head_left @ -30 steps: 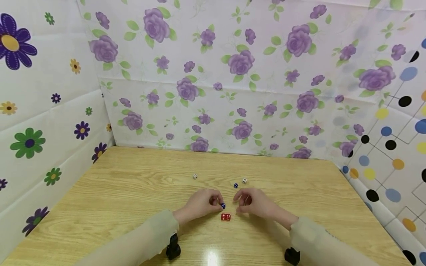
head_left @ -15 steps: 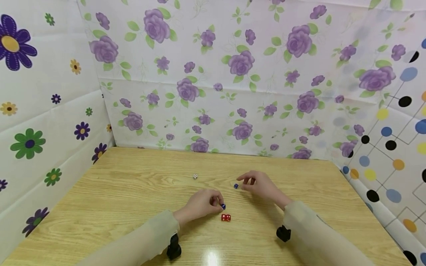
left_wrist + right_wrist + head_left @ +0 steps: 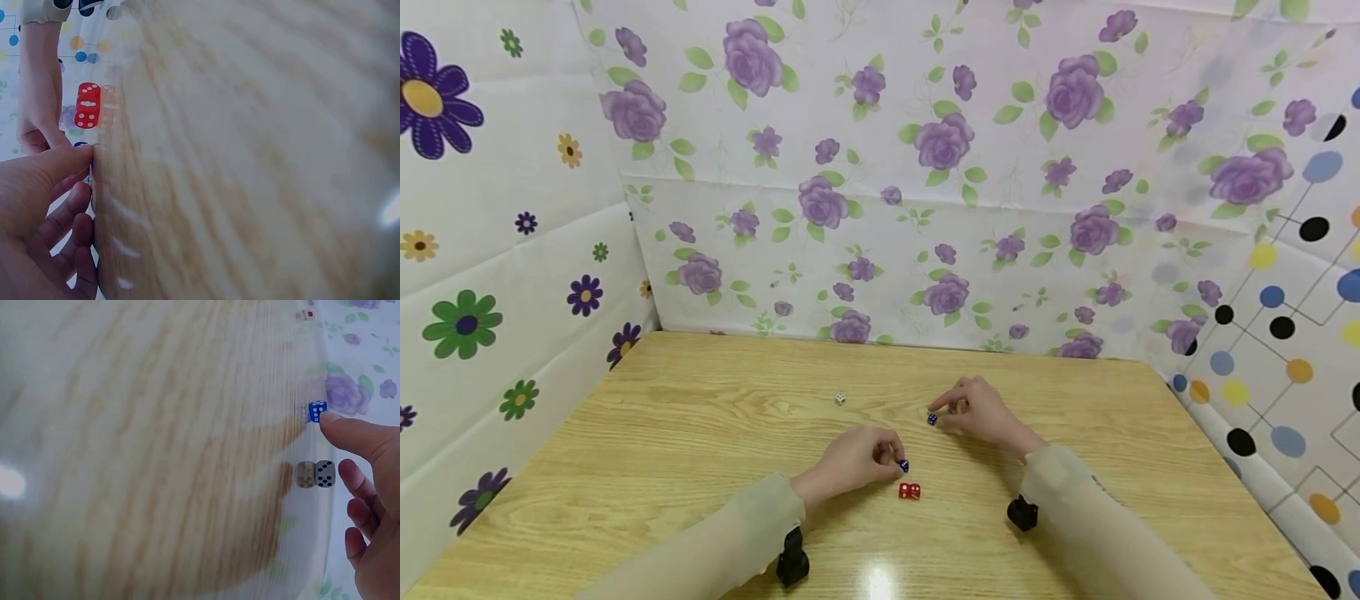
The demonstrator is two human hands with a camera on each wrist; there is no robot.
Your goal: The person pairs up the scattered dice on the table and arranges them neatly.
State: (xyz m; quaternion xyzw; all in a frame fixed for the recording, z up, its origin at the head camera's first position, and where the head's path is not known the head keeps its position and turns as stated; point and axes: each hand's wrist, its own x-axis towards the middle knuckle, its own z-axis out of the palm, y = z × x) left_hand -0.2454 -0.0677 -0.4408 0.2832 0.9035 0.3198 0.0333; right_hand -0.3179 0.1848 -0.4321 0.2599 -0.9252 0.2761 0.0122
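Near the table's middle, my left hand (image 3: 859,458) pinches a blue die (image 3: 904,466) between thumb and fingers; in the left wrist view the thumb covers most of it. Just in front lie two red dice (image 3: 909,492), side by side and touching. Farther back, my right hand (image 3: 983,410) has thumb and index finger at a second blue die (image 3: 932,419). The right wrist view shows the thumb against this blue die (image 3: 317,411). A white die with black dots (image 3: 325,474) stands beside the curled fingers there; the right hand hides it in the head view.
Another white die (image 3: 840,398), showing a red dot in the right wrist view, lies farther back and left on the wooden table (image 3: 722,392). Patterned cloth (image 3: 880,167) hangs behind the table and along both sides. A black wrist device (image 3: 792,560) sits under the left cuff.
My right hand has moved back, away from the red dice, and its thumb and index finger have closed in on the farther blue die. The left hand stays in place with its blue die.
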